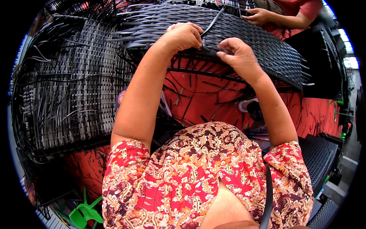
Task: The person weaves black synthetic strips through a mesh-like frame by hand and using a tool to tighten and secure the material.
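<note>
A dark grey woven panel [248, 42] of synthetic rattan lies across the space in front of me, with loose strand ends sticking out at both sides. At its near edge my left hand [183, 36] is closed, fingertips pinched on a grey plastic strip [214, 21] that rises in a curve over the weave. What its fingertips cover is hidden. Just right of it, my right hand [240, 57] hovers by the same edge, slightly blurred. Its thumb and curled fingers are apart, and nothing shows between them.
A larger grey woven piece [82, 91] with frayed strands stands at the left. Cut strips litter the red floor [206, 99]. Across the panel is another person's hand [259, 17]. A green plastic object [85, 213] sits lower left; dark woven pieces [316, 152] are stacked at the right.
</note>
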`<state>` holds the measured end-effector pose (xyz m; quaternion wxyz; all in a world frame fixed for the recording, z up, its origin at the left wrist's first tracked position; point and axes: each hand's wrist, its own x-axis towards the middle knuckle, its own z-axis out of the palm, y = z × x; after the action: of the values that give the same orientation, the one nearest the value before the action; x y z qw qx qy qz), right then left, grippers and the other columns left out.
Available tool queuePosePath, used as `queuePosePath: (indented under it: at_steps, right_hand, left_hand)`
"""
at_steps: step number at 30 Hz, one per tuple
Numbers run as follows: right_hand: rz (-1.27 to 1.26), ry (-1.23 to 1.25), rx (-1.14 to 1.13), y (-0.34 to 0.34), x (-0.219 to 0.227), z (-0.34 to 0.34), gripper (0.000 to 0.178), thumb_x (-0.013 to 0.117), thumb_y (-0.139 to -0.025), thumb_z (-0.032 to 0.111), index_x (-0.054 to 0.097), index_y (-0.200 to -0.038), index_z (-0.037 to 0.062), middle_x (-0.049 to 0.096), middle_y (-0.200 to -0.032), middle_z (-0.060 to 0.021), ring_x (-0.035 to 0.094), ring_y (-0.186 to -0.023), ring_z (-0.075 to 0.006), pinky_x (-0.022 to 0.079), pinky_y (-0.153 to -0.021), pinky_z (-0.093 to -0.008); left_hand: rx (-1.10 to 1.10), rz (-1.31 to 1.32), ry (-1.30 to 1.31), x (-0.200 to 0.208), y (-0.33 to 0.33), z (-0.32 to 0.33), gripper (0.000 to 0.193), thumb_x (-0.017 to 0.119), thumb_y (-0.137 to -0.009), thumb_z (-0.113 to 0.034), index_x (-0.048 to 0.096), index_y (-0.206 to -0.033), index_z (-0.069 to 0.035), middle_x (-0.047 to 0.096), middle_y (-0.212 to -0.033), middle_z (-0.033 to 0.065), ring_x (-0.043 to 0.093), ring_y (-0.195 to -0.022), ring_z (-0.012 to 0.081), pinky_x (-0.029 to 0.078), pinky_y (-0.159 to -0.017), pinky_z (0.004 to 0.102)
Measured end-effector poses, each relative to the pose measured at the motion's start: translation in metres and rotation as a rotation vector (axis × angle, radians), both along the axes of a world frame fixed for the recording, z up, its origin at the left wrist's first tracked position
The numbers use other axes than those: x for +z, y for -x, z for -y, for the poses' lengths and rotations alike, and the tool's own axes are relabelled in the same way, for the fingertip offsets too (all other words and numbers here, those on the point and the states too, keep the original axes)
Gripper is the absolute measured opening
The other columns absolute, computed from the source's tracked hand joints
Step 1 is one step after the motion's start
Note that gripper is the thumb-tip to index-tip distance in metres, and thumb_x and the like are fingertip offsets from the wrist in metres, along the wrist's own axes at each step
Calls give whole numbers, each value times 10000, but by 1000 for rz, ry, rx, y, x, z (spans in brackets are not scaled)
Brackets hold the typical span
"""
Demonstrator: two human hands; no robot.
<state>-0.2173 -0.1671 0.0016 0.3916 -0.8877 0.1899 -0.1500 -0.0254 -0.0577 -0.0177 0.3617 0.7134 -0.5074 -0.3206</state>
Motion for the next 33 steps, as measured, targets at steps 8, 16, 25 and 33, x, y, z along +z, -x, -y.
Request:
queuePosePath:
  at_steps: [8,16,25,33]
  right_hand:
    - [-114,189,78,-19,-6,-13,235,684,-780,150,649,-991,54,562,-945,-97,610,-843,-239,495,-775,-326]
    - [-215,121,4,-25,-5,-22,229,663,-776,139,638,-964,11,603,-928,-108,601,-858,-233,482,-751,-325]
    - [-400,14,30,-37,5,-18,194,689,-751,137,634,-857,-16,636,-788,-95,593,-720,-157,481,-655,-295]
    - [-403,115,115,-30,7,-16,188,662,-767,190,620,-850,26,644,-886,-148,619,-880,-294,480,-774,-368]
  left_hand:
    - [10,-106,11,-4,-2,0,143,687,-657,0,712,-797,14,539,-1153,76,575,-890,149,461,-797,258]
    - [26,-108,18,-10,-1,0,147,680,-649,9,711,-793,22,548,-1159,69,579,-846,129,468,-751,244]
    - [37,-19,38,-10,6,-9,169,686,-626,-19,726,-790,-16,582,-1155,44,583,-873,134,456,-789,264]
    - [-44,360,124,-1,15,-17,140,688,-638,-127,737,-766,-98,616,-1160,22,573,-1029,189,421,-895,305]
